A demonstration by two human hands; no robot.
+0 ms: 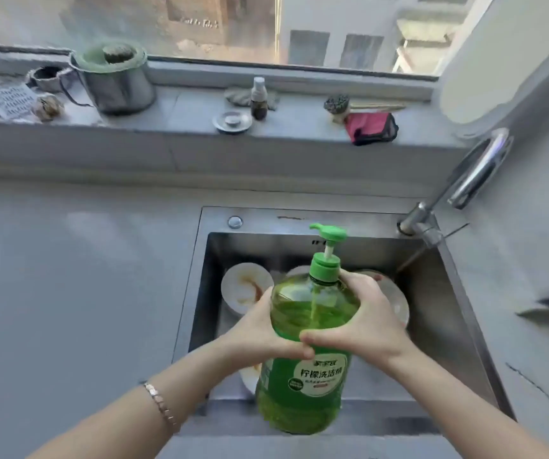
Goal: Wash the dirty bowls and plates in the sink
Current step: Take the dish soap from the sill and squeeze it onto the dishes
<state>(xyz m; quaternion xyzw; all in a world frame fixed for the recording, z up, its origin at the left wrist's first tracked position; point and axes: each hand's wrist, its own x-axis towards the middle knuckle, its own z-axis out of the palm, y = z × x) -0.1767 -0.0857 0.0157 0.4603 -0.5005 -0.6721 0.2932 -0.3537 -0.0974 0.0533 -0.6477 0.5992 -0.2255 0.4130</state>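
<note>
Left hand (266, 329) and right hand (370, 323) curl around opposite sides of a green soap bottle (312, 313), held above the sink's (299, 217) near edge. Dirty plates (245, 286) lie below the hands, toward the sink's far wall.

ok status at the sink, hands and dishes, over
Both busy: left hand and right hand grip the green detergent bottle, upright at the front of the sink. Inside, dirty plates, stained. Bottle blocks view of some.
</note>
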